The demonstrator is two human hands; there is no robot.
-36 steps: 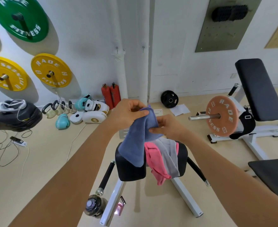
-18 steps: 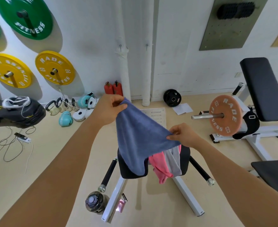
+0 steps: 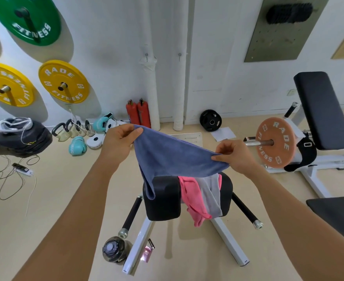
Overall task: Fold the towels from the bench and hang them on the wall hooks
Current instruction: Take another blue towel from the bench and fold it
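Head view: both hands' fingers (image 3: 136, 131) pinch blue towel (image 3: 173, 157) corners.

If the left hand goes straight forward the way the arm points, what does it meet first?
Probably the boxing pads on the floor by the wall, just beyond the left hand; depth is unclear. It is holding the blue towel.

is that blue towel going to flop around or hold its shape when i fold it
Probably floppy: the blue towel sags between the left hand and right hand, one corner drooping over the bench. Likely light, since pinched fingers alone hold it. Its nap looks unlikely to slip.
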